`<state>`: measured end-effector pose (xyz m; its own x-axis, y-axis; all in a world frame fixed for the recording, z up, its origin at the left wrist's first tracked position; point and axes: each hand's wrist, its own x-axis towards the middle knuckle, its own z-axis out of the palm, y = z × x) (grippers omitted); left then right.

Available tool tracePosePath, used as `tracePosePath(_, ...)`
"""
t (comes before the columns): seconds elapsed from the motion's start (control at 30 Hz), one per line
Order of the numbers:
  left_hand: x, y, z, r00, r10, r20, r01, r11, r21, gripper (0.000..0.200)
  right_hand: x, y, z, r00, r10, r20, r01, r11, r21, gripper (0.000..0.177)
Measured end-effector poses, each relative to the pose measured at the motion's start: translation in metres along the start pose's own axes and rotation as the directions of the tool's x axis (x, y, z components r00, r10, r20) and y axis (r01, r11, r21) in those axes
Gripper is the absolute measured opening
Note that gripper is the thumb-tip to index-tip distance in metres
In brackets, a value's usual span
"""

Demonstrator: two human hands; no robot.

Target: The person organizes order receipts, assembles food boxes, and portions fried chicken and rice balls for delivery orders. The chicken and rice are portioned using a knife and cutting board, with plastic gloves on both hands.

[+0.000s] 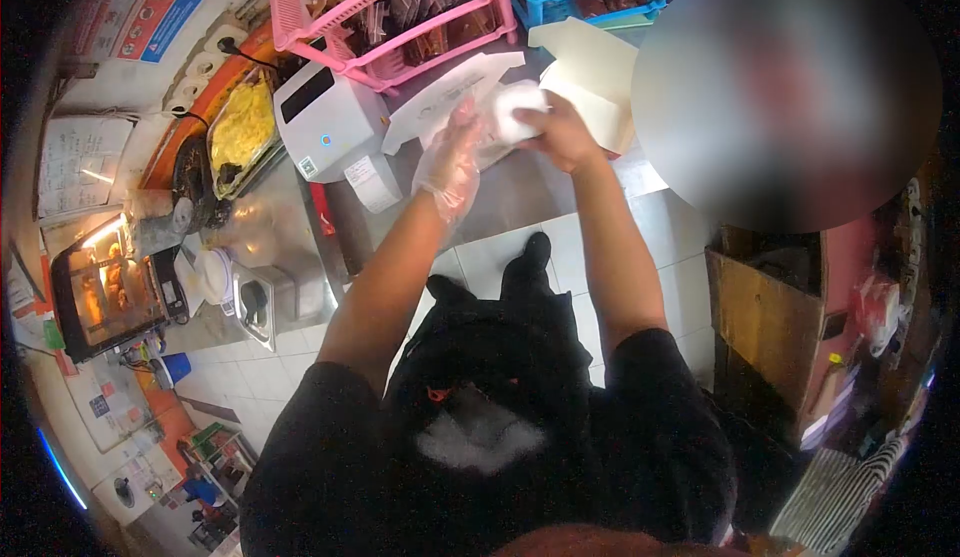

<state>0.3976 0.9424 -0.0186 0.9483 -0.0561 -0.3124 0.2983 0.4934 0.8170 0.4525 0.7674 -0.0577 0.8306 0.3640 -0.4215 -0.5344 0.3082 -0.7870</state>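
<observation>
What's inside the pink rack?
The pink rack holds many clear packets, some with dark or brownish contents. Overlapping packets and its rails hide what lies underneath and at the back.

A pink rack stands between a blue rack and white printer.

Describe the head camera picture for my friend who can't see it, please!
A person's right hand holds a blurry white item beside their left hand in a clear glove, over a metal counter. Nearby are a white machine with a paper slip, an open pale box, a pink rack and a blue rack.
</observation>
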Motion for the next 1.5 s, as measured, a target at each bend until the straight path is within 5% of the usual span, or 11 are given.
tracePosePath(0.13, -0.028, 0.016, -0.009, 0.991, 0.027, -0.130, 0.010, 0.962, 0.272, 0.058, 0.031, -0.006, -0.051, 0.856, -0.163, -0.491, 0.008, 0.953, -0.302, 0.059)
tracePosePath(0.2, -0.048, 0.027, -0.038, 0.992, 0.080, -0.101, -0.037, 0.929, 0.369, 0.059, 0.024, -0.020, -0.041, 0.679, -0.443, -0.586, -0.247, 0.613, -0.750, 0.048)
tracePosePath(0.4, -0.174, 0.104, -0.095, 0.989, -0.083, 0.126, -0.010, 0.797, 0.604, 0.055, 0.082, 0.019, -0.124, 0.877, -0.398, -0.270, -0.402, -0.299, -0.865, 0.049)
tracePosePath(0.43, -0.206, 0.128, -0.094, 0.952, -0.105, 0.288, -0.109, 0.762, 0.638, 0.058, 0.068, 0.014, -0.109, 0.760, -0.578, -0.296, -0.261, 0.145, -0.954, 0.051)
tracePosePath(0.5, -0.259, 0.169, -0.086, 0.666, -0.091, 0.740, -0.454, 0.738, 0.499, 0.064, 0.045, 0.004, -0.049, 0.544, -0.809, -0.222, -0.150, 0.167, -0.975, 0.055)
tracePosePath(0.57, -0.318, 0.181, -0.068, 0.387, 0.281, 0.878, -0.569, 0.822, -0.013, 0.057, -0.014, 0.005, 0.103, 0.506, -0.763, -0.402, 0.335, 0.603, -0.724, 0.042)
tracePosePath(0.63, -0.379, 0.188, -0.079, 0.348, 0.421, 0.838, -0.684, 0.725, -0.081, 0.030, -0.026, 0.048, 0.179, 0.495, -0.867, -0.064, 0.531, 0.359, -0.768, 0.036)
tracePosePath(0.8, -0.530, 0.208, -0.185, 0.297, 0.514, 0.805, -0.893, 0.448, 0.044, 0.009, -0.126, 0.185, 0.454, 0.520, -0.693, 0.499, 0.852, 0.467, -0.238, 0.031)
tracePosePath(1.0, -0.705, 0.271, -0.351, 0.442, 0.494, 0.748, -0.887, 0.367, 0.282, 0.018, -0.171, 0.274, 0.632, 0.467, -0.620, 0.631, 0.861, 0.483, -0.162, 0.027)
tracePosePath(1.27, -0.737, 0.326, -0.657, 0.692, 0.720, -0.053, -0.683, 0.677, 0.276, 0.021, -0.114, 0.314, 0.770, 0.485, -0.742, 0.463, 0.874, 0.412, -0.256, 0.015)
tracePosePath(1.5, -0.746, 0.389, -0.833, 0.336, 0.857, -0.392, -0.876, 0.437, 0.205, 0.073, -0.061, 0.440, 1.012, 0.538, -0.520, 0.664, 0.817, 0.515, -0.259, 0.018)
